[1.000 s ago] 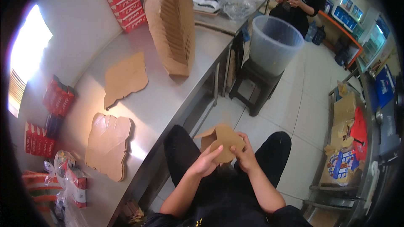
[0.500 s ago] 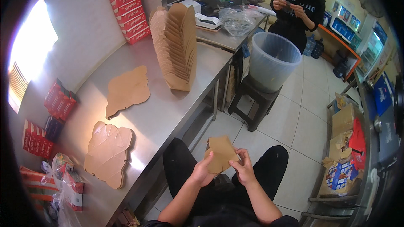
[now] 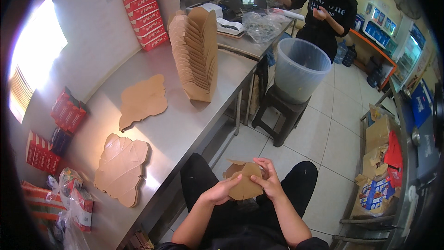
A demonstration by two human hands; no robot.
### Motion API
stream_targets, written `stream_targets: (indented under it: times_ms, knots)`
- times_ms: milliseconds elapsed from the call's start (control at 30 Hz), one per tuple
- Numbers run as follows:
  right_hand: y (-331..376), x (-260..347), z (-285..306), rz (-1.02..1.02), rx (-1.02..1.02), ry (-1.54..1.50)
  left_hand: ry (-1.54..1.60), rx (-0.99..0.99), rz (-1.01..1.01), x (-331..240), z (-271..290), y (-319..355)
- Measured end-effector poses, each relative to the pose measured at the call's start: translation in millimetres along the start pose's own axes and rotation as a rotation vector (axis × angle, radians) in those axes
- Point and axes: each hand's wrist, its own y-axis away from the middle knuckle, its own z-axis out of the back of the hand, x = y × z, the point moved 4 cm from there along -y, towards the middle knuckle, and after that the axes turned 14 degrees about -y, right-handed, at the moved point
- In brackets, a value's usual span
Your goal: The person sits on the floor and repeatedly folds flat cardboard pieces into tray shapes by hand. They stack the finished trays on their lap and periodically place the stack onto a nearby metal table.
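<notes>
Above my lap, both hands grip a partly folded brown cardboard box (image 3: 245, 186). My left hand (image 3: 221, 191) has its thumb on the near left side of the box, with the other fingers hidden behind it. On the right side, my right hand (image 3: 269, 180) presses its thumb on the front panel while its fingers wrap round the edge. A flap stands up at the box's far edge. To my left on the steel table (image 3: 180, 132) lie a pile of flat cardboard blanks (image 3: 121, 169) and a smaller flat piece (image 3: 144, 102). Behind them rises a nested stack of folded brown cartons (image 3: 196, 55).
A translucent plastic bucket (image 3: 300, 71) stands on a black stool (image 3: 280, 120) ahead. Beyond it a person (image 3: 326, 14) in black stands with one arm stretched sideways. Red boxes (image 3: 141, 11) are stacked by the wall. At right is a shelf with cardboard and packages (image 3: 375, 192).
The cardboard between my hands has turned and is folded further into a box shape, with a flap raised. The person ahead has moved one arm out to the left.
</notes>
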Motion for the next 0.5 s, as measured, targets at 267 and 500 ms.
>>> stream_targets:
  times_ms: [267,500]
  knots:
    - [-8,-15,12,0.067,-0.083,0.076,-0.079,-0.009,0.058,1,6,-7]
    - [-3,-1,11,0.21,-0.168,0.513,0.125,0.009,0.018,-10,0,-1]
